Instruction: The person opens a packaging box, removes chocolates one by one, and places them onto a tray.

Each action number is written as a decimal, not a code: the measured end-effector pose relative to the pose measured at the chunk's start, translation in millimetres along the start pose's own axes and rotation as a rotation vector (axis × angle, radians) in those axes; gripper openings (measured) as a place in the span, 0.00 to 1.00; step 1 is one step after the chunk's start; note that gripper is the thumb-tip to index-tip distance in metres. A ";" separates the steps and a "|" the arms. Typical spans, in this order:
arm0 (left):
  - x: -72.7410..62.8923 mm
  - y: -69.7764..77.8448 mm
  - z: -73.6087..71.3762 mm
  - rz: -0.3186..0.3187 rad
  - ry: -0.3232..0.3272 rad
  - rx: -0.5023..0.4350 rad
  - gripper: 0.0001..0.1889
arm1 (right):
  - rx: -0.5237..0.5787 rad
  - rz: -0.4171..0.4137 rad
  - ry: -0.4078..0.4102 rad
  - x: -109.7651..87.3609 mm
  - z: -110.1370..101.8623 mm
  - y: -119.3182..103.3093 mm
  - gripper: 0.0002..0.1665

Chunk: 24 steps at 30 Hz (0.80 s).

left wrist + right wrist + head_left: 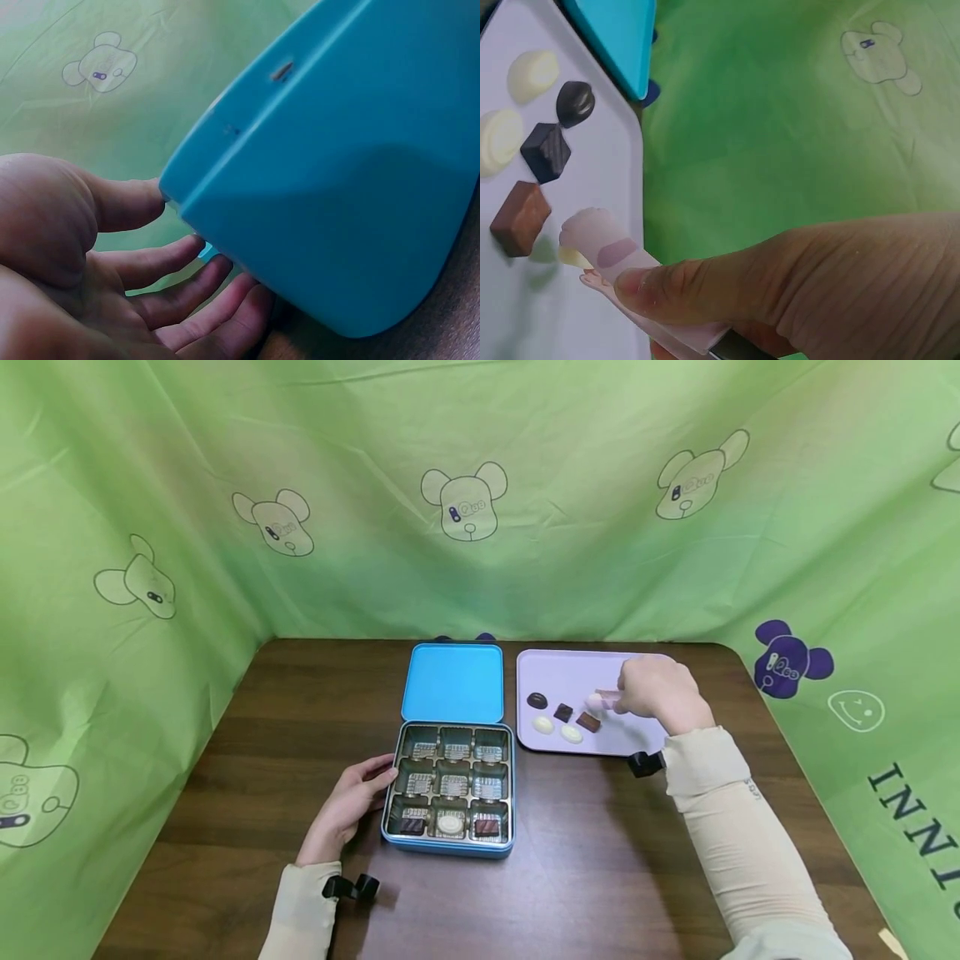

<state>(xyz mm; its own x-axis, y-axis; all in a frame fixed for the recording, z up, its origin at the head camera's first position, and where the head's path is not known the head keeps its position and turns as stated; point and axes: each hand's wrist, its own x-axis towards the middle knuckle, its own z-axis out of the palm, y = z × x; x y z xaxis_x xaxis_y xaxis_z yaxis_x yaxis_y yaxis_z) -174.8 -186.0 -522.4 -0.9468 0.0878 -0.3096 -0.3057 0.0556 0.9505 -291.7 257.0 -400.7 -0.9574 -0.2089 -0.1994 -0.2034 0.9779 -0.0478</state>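
Note:
An open blue tin [452,847] holds a gold divided insert. Its front row contains a dark chocolate [412,826], a white chocolate [450,823] and a brown chocolate [486,827]. My left hand [351,802] grips the tin's left side, thumb at the rim and fingers along the wall [322,240]. Over the lilac tray [555,670], my right hand [656,689] holds pale pink tongs [611,244]. A cream-coloured chocolate [573,258] shows at the tongs' tips, partly hidden; whether they pinch it I cannot tell.
On the tray's left half lie several chocolates, among them a round dark one [537,700], a square dark one [563,712], a brown block [588,722] and a white oval [572,734]. The blue lid [453,683] lies behind the tin. A green curtain [360,585] surrounds the wooden table [300,718].

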 end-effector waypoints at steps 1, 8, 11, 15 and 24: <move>0.1 0.2 0.0 0.001 0.000 -0.001 0.23 | -0.002 0.000 -0.003 0.6 1.4 1.0 0.09; 0.2 -0.1 0.0 0.002 -0.001 -0.003 0.23 | -0.004 0.010 -0.017 3.7 10.9 6.3 0.14; 0.2 -0.9 0.0 0.002 -0.001 -0.003 0.23 | 0.001 0.018 -0.020 4.4 13.2 7.7 0.16; 0.2 -1.3 0.1 0.000 0.000 -0.008 0.23 | 0.001 0.023 -0.021 4.1 13.8 8.4 0.18; 0.0 -0.4 -0.2 0.001 0.001 0.003 0.23 | 0.017 0.070 -0.027 2.2 14.0 6.8 0.15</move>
<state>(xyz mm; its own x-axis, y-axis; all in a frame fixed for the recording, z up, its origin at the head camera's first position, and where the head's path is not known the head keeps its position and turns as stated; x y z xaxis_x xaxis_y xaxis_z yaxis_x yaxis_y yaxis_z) -174.7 -186.2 -522.8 -0.9472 0.0867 -0.3087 -0.3045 0.0583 0.9507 -292.3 263.1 -415.2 -0.9633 -0.1402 -0.2288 -0.1324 0.9900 -0.0492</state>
